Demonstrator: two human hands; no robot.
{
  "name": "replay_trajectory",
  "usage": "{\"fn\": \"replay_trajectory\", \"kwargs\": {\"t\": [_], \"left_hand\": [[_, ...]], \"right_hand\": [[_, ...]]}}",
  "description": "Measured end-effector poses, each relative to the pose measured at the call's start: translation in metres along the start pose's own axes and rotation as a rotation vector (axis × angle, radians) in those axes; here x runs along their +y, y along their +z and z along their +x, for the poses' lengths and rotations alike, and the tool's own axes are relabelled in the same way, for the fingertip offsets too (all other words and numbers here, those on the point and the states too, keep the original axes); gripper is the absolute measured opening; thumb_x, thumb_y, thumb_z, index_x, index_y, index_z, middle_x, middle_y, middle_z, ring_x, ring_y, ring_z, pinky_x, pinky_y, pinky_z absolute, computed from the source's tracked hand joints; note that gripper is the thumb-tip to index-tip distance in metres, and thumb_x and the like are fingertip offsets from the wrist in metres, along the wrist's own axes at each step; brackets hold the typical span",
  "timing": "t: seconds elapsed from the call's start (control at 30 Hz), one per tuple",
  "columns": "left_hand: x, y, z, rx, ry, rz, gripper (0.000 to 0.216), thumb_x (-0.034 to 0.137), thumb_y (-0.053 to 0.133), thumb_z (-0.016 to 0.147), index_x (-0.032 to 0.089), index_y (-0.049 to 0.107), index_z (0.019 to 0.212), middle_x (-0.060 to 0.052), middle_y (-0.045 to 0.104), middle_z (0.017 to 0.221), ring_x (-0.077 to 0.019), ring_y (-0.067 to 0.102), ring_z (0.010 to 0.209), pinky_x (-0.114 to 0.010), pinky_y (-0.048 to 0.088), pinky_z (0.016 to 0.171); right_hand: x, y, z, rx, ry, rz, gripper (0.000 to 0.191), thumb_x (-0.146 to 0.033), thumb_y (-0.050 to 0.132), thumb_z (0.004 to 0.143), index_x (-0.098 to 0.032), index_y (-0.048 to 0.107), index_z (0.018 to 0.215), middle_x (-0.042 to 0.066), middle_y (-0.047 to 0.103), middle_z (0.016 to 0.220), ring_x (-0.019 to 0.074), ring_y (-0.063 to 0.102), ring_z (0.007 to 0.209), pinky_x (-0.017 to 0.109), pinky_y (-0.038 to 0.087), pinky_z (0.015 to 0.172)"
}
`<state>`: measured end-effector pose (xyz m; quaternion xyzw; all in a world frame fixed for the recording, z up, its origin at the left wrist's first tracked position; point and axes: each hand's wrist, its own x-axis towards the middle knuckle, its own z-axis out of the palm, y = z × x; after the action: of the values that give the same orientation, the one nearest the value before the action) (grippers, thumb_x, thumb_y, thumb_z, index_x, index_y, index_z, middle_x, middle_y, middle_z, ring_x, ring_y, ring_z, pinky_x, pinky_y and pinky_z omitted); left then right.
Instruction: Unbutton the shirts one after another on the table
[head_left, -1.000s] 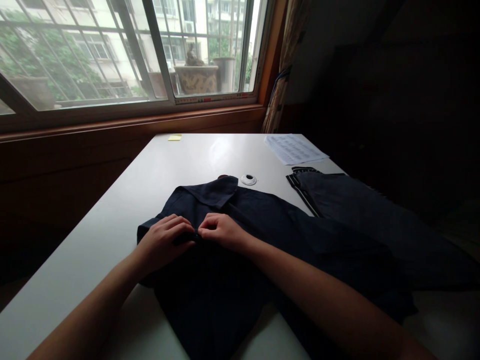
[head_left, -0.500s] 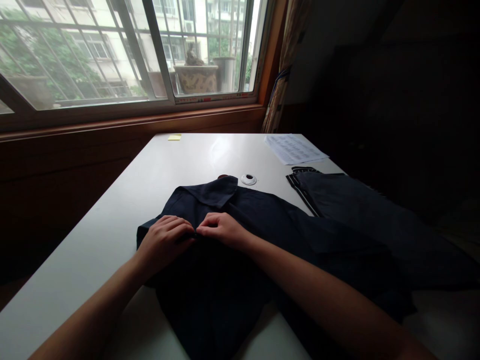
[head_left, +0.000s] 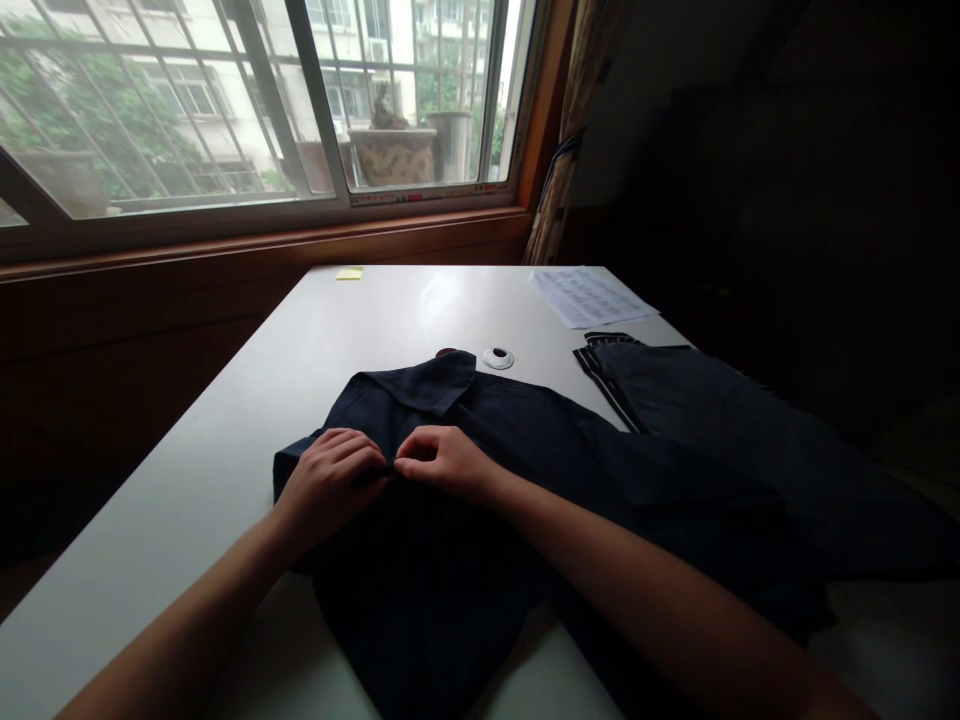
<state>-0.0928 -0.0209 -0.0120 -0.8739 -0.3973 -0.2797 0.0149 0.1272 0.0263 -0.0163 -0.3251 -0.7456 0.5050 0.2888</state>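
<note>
1. Left hand [head_left: 330, 480]: fingers curled over the cloth, thumb beneath, closed on a small fold of the dark garment [head_left: 442, 570]. Right hand [head_left: 450, 465]: thumb and forefinger pinched at the same spot, fingertips just beside the left's. Whether a button or other fastening lies between them is too dark to tell.

2. Dark garment: spread over the near part of the white table [head_left: 172, 500], under both hands, its collar [head_left: 427, 385] directed away from the person.

3. Handling, in this inspector's judgement: the left hand should hold the fold steady and flat while the right works with thumb and forefinger only. Edges should be kept aligned and the cloth slack, since pulling would likely skew the front. More light at the fingertips would help.

4. Beyond the collar: a reddish object [head_left: 448, 352], partly hidden, and a white ring [head_left: 498, 358] with a dark centre. To the right, a second dark cloth [head_left: 697, 400] with striped edging; whether it overlaps the garment is unclear.

5. Writing: printed sheets [head_left: 592, 297] at the far right corner carry rows of text, illegible. The yellow note [head_left: 349, 273] shows no readable words. The window frame [head_left: 457, 194] bears red and dark markings, unreadable. No brand or garment label is identifiable.
</note>
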Motion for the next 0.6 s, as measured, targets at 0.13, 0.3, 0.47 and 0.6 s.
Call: {"fn": "replay_trajectory", "kwargs": {"t": [0.13, 0.3, 0.47, 0.6], "left_hand": [[-0.0009, -0.0001, 0.0004, -0.042, -0.056, -0.024, 0.006, 0.022, 0.069, 0.086, 0.021, 0.065, 0.089, -0.003, 0.069, 0.089, -0.0209, 0.061, 0.086, -0.035, 0.051, 0.078], [-0.0024, -0.0011, 0.0012, 0.035, -0.049, -0.036, 0.013, 0.026, 0.071, 0.087, 0.022, 0.067, 0.099, -0.005, 0.068, 0.099, -0.0228, 0.057, 0.097, -0.037, 0.052, 0.083], [-0.0012, -0.0016, -0.0006, 0.086, -0.008, -0.008, 0.014, 0.024, 0.07, 0.088, 0.023, 0.066, 0.101, -0.005, 0.068, 0.101, -0.0238, 0.055, 0.101, -0.041, 0.051, 0.091], [-0.0009, -0.0017, -0.0012, 0.093, 0.042, 0.001, 0.018, 0.02, 0.071, 0.087, 0.024, 0.066, 0.104, -0.003, 0.07, 0.099, -0.0231, 0.056, 0.101, -0.045, 0.048, 0.1]], "right_hand": [[0.0023, 0.0001, 0.0003, -0.002, 0.011, -0.002, 0.014, -0.026, 0.071, 0.079, -0.016, 0.075, 0.087, 0.002, 0.07, 0.086, 0.0145, 0.064, 0.08, 0.024, 0.048, 0.074], [0.002, -0.0012, 0.0004, 0.004, 0.078, 0.074, 0.015, -0.025, 0.07, 0.078, -0.015, 0.074, 0.088, 0.002, 0.07, 0.084, 0.0146, 0.063, 0.078, 0.024, 0.047, 0.073], [-0.0005, -0.0061, 0.001, -0.036, 0.141, 0.183, 0.02, -0.031, 0.071, 0.077, -0.015, 0.075, 0.089, 0.001, 0.07, 0.083, 0.0154, 0.063, 0.078, 0.025, 0.046, 0.074], [-0.0027, -0.0086, 0.0016, -0.054, 0.146, 0.185, 0.023, -0.034, 0.071, 0.077, -0.016, 0.075, 0.09, 0.001, 0.071, 0.085, 0.0169, 0.063, 0.082, 0.027, 0.047, 0.077]]}}
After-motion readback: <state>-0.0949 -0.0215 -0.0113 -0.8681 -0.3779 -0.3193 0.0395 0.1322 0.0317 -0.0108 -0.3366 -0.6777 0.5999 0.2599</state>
